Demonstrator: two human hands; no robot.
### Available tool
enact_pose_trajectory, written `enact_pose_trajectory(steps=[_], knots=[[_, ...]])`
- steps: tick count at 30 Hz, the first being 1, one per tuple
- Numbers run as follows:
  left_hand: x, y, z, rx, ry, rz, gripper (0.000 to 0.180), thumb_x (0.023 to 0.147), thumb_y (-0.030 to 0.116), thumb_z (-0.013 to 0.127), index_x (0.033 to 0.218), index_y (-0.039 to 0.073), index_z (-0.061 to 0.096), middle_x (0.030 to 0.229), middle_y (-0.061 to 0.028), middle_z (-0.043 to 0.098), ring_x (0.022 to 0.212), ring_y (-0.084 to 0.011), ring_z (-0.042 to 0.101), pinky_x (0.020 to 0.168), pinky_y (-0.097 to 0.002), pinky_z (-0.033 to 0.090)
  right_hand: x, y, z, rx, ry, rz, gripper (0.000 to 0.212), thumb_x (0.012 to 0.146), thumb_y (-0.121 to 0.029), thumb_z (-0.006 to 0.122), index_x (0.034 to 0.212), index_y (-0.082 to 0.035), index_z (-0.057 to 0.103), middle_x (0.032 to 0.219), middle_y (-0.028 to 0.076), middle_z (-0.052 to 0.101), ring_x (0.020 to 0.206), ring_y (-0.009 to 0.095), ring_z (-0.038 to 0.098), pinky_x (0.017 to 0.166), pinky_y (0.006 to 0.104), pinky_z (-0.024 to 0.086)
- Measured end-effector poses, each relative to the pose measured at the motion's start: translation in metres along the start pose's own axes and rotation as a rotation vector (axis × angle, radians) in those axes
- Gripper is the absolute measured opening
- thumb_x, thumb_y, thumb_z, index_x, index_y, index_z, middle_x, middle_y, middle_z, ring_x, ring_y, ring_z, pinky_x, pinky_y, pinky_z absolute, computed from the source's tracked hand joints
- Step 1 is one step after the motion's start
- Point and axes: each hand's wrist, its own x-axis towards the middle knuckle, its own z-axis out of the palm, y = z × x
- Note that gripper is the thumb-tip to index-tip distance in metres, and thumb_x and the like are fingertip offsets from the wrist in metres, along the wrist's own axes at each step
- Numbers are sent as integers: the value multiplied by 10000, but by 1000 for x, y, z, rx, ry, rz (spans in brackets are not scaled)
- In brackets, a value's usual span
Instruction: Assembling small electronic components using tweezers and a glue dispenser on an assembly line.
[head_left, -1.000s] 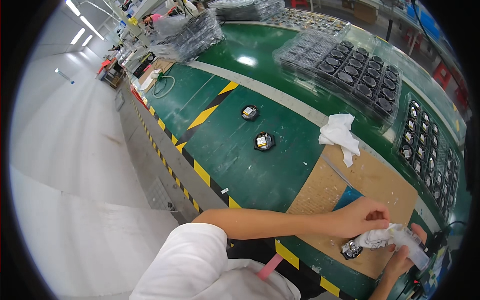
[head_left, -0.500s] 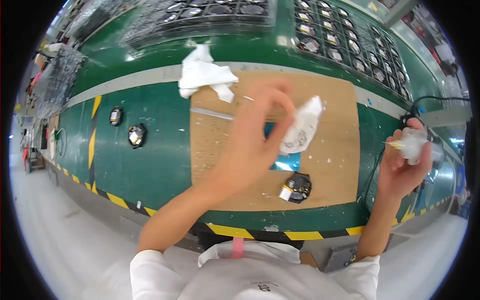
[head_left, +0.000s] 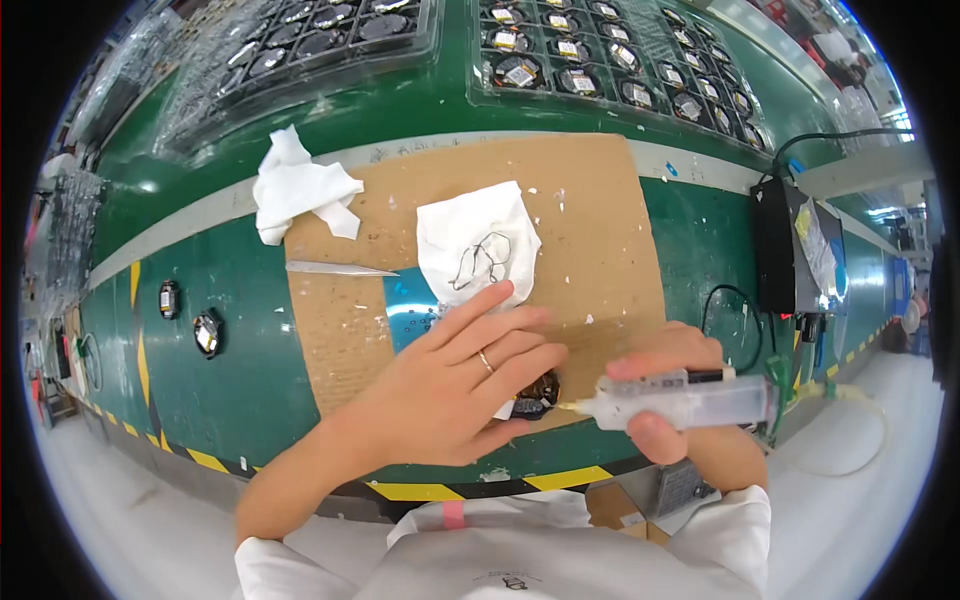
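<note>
My right hand (head_left: 672,352) is wrapped round a clear dispensing syringe (head_left: 725,403) with a thin tube at its back end. The syringe's needle tip points left, close to a round black part (head_left: 541,390) on the brown cardboard sheet (head_left: 595,240). My left hand (head_left: 455,380) lies with fingers outstretched over that part and hides much of it. Just beyond the left fingertips, a white cloth (head_left: 465,225) with dark smears lies flat, partly over a blue sheet (head_left: 405,305). Tweezers (head_left: 340,269) rest on the cardboard to the left.
A crumpled white cloth (head_left: 300,188) sits at the cardboard's far left corner. Two small round parts (head_left: 169,299) (head_left: 208,333) lie on the green table. Clear trays (head_left: 330,60) (head_left: 580,70) of round parts stand behind. A black box (head_left: 775,245) with cables is at right.
The white cloth has been laid down, and my left hand has come down over the round part. My right hand has brought the syringe in from the right to that part. The view has shifted.
</note>
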Motion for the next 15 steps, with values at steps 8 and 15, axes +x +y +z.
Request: enact_pose_trajectory(steps=[8, 15], knots=[[1, -16, 7, 6, 157, 13, 555, 706, 181, 901, 1106, 90, 527, 1077, -57, 677, 1102, -304, 638, 1113, -578, 448, 13, -23, 9, -200, 55, 455, 314, 800, -168, 740, 1033, 40, 706, 934, 121, 733, 687, 146, 668, 612, 263, 533], [-2, -19, 16, -35, 250, -11, 527, 675, 156, 917, 1010, 78, 518, 1018, -78, 690, 1077, -333, 635, 1056, -603, 490, -4, -10, 23, -253, 116, 322, 340, 806, -214, 763, 1017, 47, 705, 949, 159, 703, 605, 174, 631, 550, 288, 522]])
